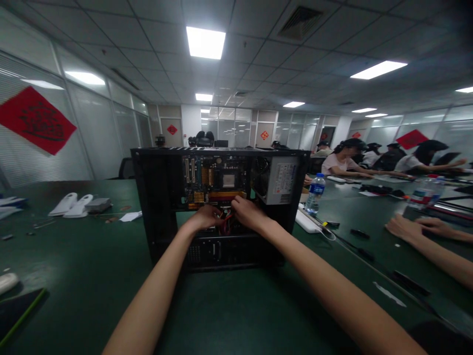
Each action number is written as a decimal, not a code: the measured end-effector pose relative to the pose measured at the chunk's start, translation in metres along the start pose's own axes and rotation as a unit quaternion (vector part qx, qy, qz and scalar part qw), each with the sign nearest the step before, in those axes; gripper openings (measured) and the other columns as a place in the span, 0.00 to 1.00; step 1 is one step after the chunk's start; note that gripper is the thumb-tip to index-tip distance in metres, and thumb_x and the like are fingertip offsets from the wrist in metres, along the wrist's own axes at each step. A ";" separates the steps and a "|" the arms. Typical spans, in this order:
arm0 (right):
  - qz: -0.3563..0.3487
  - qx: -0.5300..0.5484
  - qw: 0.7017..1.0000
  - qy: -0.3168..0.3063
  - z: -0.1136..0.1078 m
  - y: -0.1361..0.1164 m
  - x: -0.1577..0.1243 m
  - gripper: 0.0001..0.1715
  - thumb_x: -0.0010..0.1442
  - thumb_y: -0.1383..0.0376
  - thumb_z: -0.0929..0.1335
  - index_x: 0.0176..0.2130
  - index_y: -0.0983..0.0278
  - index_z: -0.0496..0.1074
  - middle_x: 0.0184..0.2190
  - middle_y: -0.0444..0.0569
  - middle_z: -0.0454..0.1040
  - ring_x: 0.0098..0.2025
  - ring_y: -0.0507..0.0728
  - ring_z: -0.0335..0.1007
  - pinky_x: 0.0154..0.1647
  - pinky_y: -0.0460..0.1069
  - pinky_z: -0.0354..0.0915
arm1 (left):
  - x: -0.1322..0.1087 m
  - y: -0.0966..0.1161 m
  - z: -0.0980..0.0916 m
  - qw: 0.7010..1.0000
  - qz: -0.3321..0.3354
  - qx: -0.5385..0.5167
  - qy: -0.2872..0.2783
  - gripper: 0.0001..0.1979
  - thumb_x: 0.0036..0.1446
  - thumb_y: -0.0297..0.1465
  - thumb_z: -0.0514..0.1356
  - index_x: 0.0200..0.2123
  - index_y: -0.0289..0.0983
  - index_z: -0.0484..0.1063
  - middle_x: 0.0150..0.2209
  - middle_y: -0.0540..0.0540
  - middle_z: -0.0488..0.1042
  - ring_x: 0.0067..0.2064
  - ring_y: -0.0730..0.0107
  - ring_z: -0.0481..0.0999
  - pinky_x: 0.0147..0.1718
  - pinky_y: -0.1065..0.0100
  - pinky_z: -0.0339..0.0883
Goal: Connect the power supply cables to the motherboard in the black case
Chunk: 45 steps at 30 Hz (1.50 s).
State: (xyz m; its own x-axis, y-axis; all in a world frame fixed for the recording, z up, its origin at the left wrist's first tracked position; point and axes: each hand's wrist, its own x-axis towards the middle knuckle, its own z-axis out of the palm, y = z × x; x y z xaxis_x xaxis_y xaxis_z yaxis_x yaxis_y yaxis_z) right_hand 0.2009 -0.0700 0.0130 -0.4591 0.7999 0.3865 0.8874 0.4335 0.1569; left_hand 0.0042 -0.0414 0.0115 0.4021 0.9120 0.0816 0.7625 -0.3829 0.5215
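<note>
Left hand (207, 217) and right hand (248, 212) are at red wires (224, 227) inside the computer case (157, 197); I can't tell their grip

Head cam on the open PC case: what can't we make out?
- Head view: whether the left hand or right hand grips the cables; blur and shadow.
- Head view: cable ends; hidden by both hands and the dark case interior.
- Head view: power supply label text; too small.
- Head view: rest of the green-edged dark object; cut off by the left edge.

L+R hands (249, 213), forearms (148, 296) bare
</note>
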 end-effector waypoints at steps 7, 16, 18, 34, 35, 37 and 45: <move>-0.096 0.022 0.995 0.006 0.015 0.012 0.017 0.09 0.64 0.72 0.64 0.45 0.69 0.70 0.47 0.56 0.71 0.47 0.57 0.69 0.45 0.48 0.62 | -0.001 0.004 -0.002 0.999 -0.017 0.046 0.024 0.18 0.51 0.37 0.65 0.44 0.36 0.81 0.37 0.44 0.82 0.39 0.62 0.80 0.32 0.72 0.63; -0.071 0.035 0.996 0.032 0.022 0.011 0.016 0.08 0.63 0.71 0.64 0.43 0.69 0.71 0.45 0.55 0.71 0.44 0.57 0.70 0.41 0.48 0.62 | 0.003 0.007 0.004 0.995 -0.006 0.095 0.039 0.14 0.58 0.38 0.61 0.38 0.36 0.83 0.37 0.44 0.83 0.40 0.63 0.80 0.30 0.72 0.60; -0.061 0.026 0.997 0.027 0.020 0.009 0.015 0.08 0.63 0.71 0.64 0.43 0.68 0.71 0.45 0.55 0.72 0.43 0.57 0.71 0.39 0.49 0.61 | 0.002 0.007 0.004 0.994 -0.004 0.104 0.040 0.14 0.58 0.38 0.60 0.36 0.36 0.83 0.36 0.44 0.83 0.39 0.65 0.80 0.29 0.72 0.59; -0.085 -0.024 0.996 0.010 0.016 0.006 0.014 0.10 0.66 0.68 0.63 0.45 0.69 0.71 0.46 0.56 0.72 0.45 0.60 0.72 0.39 0.50 0.62 | 0.002 0.012 0.009 0.988 -0.022 0.134 0.069 0.15 0.60 0.39 0.58 0.36 0.38 0.83 0.37 0.41 0.83 0.39 0.62 0.81 0.32 0.70 0.63; -0.083 -0.025 0.996 0.010 0.016 0.006 0.014 0.10 0.65 0.68 0.63 0.45 0.68 0.71 0.46 0.56 0.72 0.45 0.60 0.72 0.38 0.50 0.62 | 0.002 0.013 0.009 0.988 -0.022 0.133 0.071 0.15 0.60 0.39 0.58 0.36 0.38 0.83 0.37 0.41 0.83 0.39 0.62 0.81 0.32 0.70 0.63; -0.078 -0.025 0.997 0.012 0.016 0.006 0.014 0.10 0.65 0.68 0.63 0.45 0.68 0.71 0.46 0.56 0.72 0.45 0.60 0.72 0.38 0.50 0.62 | 0.002 0.014 0.009 0.988 -0.024 0.134 0.072 0.15 0.60 0.40 0.58 0.36 0.39 0.83 0.37 0.41 0.83 0.39 0.61 0.81 0.32 0.70 0.63; -0.077 -0.029 0.996 0.027 0.017 0.008 0.013 0.10 0.65 0.69 0.63 0.45 0.69 0.71 0.46 0.56 0.72 0.46 0.60 0.72 0.39 0.50 0.62 | -0.001 0.017 0.008 0.987 -0.023 0.140 0.076 0.16 0.61 0.39 0.57 0.36 0.38 0.83 0.36 0.41 0.82 0.38 0.62 0.80 0.32 0.69 0.64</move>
State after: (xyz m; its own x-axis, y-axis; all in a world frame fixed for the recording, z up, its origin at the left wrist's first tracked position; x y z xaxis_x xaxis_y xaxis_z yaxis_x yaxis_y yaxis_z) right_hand 0.2013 -0.0488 0.0038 -0.5886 0.7016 0.4017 0.8082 0.5239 0.2692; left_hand 0.0208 -0.0495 0.0136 0.2989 0.9329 0.2009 0.8969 -0.3465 0.2748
